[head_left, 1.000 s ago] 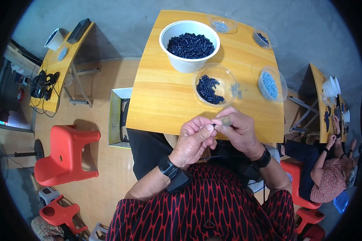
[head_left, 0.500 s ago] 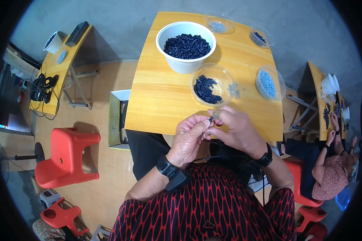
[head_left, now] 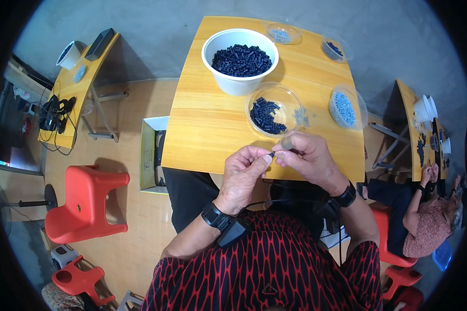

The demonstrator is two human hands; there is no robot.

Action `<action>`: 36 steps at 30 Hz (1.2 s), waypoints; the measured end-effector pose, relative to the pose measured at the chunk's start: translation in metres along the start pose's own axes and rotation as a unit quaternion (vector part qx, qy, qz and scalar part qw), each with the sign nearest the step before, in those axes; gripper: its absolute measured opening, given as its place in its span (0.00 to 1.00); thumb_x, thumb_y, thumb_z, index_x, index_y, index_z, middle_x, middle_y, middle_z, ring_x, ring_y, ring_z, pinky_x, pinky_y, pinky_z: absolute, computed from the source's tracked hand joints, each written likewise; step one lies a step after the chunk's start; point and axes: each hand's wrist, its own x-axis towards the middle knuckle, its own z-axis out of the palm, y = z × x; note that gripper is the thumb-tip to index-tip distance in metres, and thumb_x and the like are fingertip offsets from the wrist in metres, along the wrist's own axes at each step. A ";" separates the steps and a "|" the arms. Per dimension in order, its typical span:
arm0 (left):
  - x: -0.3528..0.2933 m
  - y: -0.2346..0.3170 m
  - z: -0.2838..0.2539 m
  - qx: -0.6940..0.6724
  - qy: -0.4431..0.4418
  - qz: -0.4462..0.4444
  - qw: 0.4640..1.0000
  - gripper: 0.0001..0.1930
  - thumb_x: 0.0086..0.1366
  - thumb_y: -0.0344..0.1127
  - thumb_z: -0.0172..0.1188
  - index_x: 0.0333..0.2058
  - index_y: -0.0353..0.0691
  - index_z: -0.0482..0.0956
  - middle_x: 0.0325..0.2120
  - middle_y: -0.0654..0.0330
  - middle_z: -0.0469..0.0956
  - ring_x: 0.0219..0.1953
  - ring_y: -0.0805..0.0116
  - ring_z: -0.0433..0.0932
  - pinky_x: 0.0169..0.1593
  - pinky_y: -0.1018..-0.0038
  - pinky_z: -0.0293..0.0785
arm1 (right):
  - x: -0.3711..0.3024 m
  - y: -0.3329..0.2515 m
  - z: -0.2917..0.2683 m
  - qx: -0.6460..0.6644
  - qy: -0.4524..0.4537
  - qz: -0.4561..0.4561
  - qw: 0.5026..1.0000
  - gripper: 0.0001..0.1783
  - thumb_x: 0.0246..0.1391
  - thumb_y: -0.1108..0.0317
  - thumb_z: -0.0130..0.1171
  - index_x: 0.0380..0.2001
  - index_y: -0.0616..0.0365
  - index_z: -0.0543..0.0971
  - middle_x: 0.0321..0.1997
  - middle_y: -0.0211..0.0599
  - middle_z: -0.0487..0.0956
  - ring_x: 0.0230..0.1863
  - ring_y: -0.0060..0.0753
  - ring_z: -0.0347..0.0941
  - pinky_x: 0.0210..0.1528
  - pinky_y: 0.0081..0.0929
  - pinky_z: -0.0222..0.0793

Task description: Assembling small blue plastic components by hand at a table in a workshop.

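My left hand [head_left: 244, 173] pinches a small black plastic piece [head_left: 272, 154] between thumb and fingertips, just over the table's front edge. The fingers of my right hand [head_left: 312, 159] are pressed together against the same piece from the right; whether they hold something of their own is too small to tell. A greyish cover [head_left: 287, 143] sits on one right finger. Just beyond my hands stands a clear bowl [head_left: 299, 106] with short black tubular pieces [head_left: 264, 115] heaped on its left side. Behind it, a white bucket [head_left: 238, 85] is filled with similar black pieces.
A clear tub of silvery small parts [head_left: 343, 110] stands right on the wooden table [head_left: 202, 140]; two more clear tubs [head_left: 284, 35] lie at the back. An open carton [head_left: 153, 155] and a red chair [head_left: 85, 205] are to the left. Another person [head_left: 425, 228] works at a right-hand table.
My right hand has shifted slightly right and its fingers have drawn in to a tighter pinch at the black piece. My left hand keeps its hold, almost unmoved.
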 end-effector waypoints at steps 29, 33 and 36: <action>-0.001 -0.011 -0.006 -0.098 -0.055 -0.085 0.990 0.05 0.70 0.27 0.59 0.38 0.32 0.81 0.33 0.58 0.83 0.33 0.73 0.81 0.42 0.76 0.80 | -0.020 -0.012 0.018 -0.319 -0.013 -0.097 0.943 0.12 0.56 0.64 0.62 0.36 0.61 0.73 0.32 0.46 0.72 0.32 0.52 0.74 0.33 0.43 0.72; -0.005 -0.016 0.000 -0.058 -0.016 -0.056 0.997 0.03 0.68 0.25 0.60 0.37 0.32 0.81 0.32 0.58 0.83 0.32 0.74 0.80 0.41 0.77 0.79 | -0.022 0.004 0.022 -0.329 -0.005 -0.129 0.935 0.21 0.53 0.65 0.66 0.46 0.65 0.75 0.33 0.46 0.74 0.31 0.50 0.75 0.32 0.40 0.73; -0.006 -0.019 0.000 -0.014 0.005 -0.016 1.000 0.02 0.68 0.23 0.60 0.36 0.31 0.81 0.31 0.58 0.83 0.32 0.75 0.79 0.40 0.77 0.78 | -0.022 -0.003 0.023 -0.331 -0.023 -0.107 0.937 0.11 0.56 0.66 0.59 0.36 0.61 0.74 0.32 0.44 0.73 0.32 0.49 0.75 0.33 0.42 0.73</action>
